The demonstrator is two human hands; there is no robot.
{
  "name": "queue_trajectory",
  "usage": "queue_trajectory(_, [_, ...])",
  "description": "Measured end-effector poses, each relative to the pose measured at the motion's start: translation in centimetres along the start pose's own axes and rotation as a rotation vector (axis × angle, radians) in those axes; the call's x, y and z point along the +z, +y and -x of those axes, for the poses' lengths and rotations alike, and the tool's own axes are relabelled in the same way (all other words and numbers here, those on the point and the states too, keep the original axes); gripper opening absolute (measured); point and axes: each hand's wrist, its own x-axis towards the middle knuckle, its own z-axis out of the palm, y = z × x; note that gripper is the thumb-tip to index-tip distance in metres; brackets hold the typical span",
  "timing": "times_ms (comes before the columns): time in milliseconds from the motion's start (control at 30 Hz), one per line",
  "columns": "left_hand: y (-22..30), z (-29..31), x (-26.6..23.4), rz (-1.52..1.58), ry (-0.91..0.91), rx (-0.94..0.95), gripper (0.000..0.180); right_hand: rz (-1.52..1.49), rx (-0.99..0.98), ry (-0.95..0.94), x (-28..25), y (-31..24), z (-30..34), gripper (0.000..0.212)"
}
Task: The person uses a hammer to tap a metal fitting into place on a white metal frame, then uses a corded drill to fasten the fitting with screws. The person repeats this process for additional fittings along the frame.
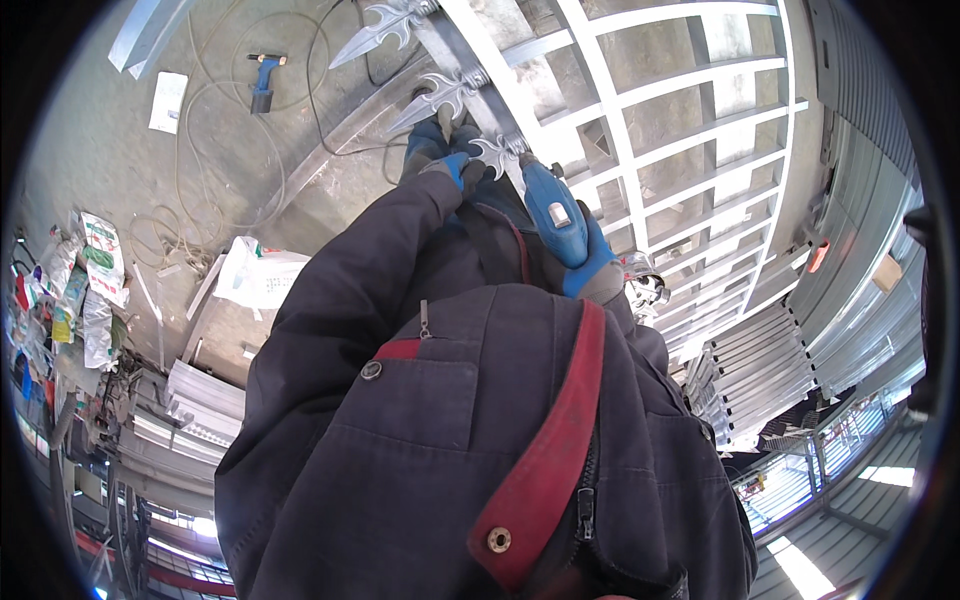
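Observation:
My right hand (598,268), in a blue and grey glove, is closed around a blue power drill (556,215). The drill's front end meets the metal rail at the base of the nearest silver spearhead finial (493,154). My left hand (452,172), gloved the same way, is closed at that finial's pointed end, which its fingers hide. Two more spearhead finials, one in the middle (440,98) and one farther off (385,28), stick out leftward from the same rail. They belong to a large white and silver metal lattice panel (625,110).
A blue cordless tool (264,84) lies on the concrete floor beside loose hoses and a white paper sheet (168,102). Bags and litter (100,260) are heaped at the left, with a white sack (258,272) nearer me. Stacked metal profiles (765,370) stand at the right.

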Motion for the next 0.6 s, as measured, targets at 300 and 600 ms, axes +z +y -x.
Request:
queue_trajectory(300, [0.1,-0.2,-0.1,-0.018,-0.041,-0.048,0.036,-0.019,0.009,-0.004,-0.1,0.1,0.0,0.088])
queue_trajectory(600, [1.6,0.3,-1.3,0.060,-0.135,-0.094,0.039,-0.274,0.309,-0.333,-2.7,-4.6,-0.1,0.082])
